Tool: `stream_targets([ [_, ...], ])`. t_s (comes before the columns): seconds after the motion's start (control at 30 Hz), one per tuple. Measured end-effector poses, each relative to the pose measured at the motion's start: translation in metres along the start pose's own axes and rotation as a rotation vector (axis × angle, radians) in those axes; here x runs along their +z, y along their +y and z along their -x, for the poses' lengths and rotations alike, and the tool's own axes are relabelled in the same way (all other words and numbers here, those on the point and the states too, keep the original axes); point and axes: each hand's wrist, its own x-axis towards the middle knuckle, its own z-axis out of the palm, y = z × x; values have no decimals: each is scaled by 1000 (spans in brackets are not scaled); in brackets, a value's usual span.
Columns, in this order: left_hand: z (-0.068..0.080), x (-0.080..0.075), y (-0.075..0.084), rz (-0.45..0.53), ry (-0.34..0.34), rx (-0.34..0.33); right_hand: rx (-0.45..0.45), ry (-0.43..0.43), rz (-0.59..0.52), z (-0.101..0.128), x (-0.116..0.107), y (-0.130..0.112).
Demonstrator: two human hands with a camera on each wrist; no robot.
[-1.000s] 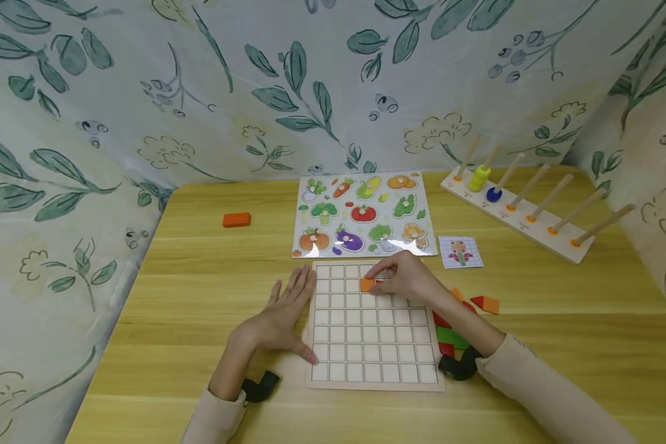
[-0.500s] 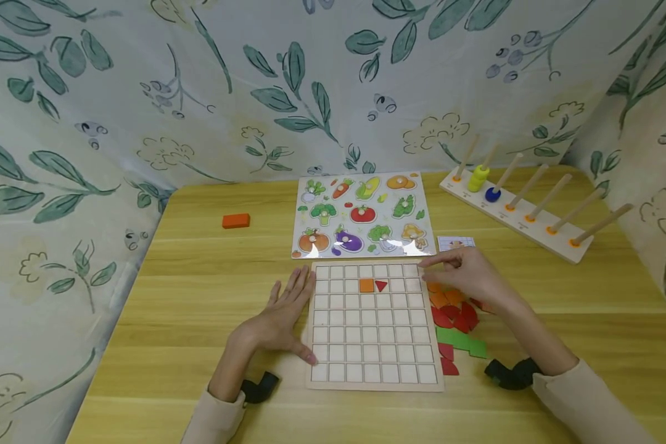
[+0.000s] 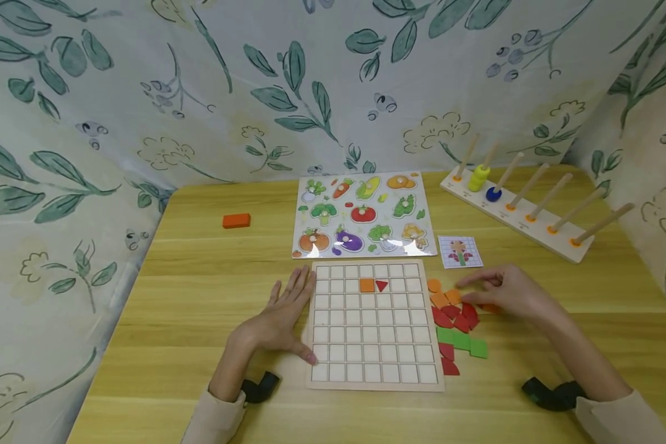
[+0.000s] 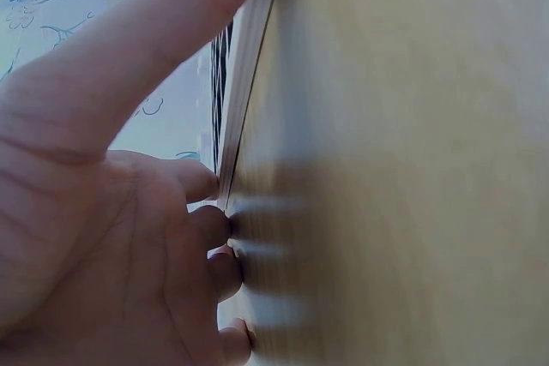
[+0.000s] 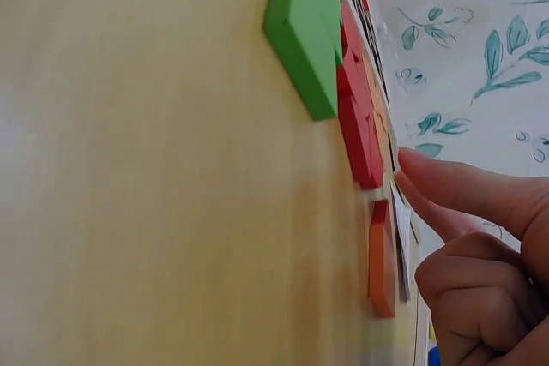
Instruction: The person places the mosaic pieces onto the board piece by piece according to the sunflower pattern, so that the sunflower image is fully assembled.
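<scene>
Your left hand [image 3: 280,317]: it lies flat on the table [image 3: 200,296], fingers straight and together, thumb against the left edge of the grid board [image 3: 370,370]. It holds nothing; the left wrist view shows the fingertips [image 4: 219,229] pressed to the board's rim.
Grid board: it sits between your two hands, with an orange square [image 3: 367,285] and a red triangle [image 3: 381,285] side by side in the second row of cells.
Loose pieces [image 3: 455,320]: red, green and orange tiles lie in a heap just right of the board.
Your right hand [image 3: 510,293]: it hovers over the far right of that heap, forefinger stretched out, the other fingers loosely curled. It grips nothing that I can see. In the right wrist view an orange tile [image 5: 382,259] lies just under the fingertip; touching or not, I cannot tell.
Pattern card [image 3: 460,251]: beyond the heap, flat on the table.
Vegetable puzzle [image 3: 363,214]: just behind the grid board.
Orange block [image 3: 236,220]: far left, alone.
Peg rack [image 3: 518,213]: far right, a yellow and a blue ring on its pegs.
</scene>
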Motion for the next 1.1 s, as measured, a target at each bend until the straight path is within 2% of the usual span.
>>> stream_targets([
  [0.43, -1, 1, -1, -11, -1, -4, 7, -15, 0, 7, -12, 23],
  [0.73, -1, 0, -1, 2, 9, 1, 16, 28, 84, 4, -9, 16],
  [0.93, -2, 1, -2, 5, 9, 3, 44, 70, 40, 2, -8, 14],
  [1.1, -2, 1, -2, 4, 9, 2, 38, 54, 47, 3, -10, 17],
])
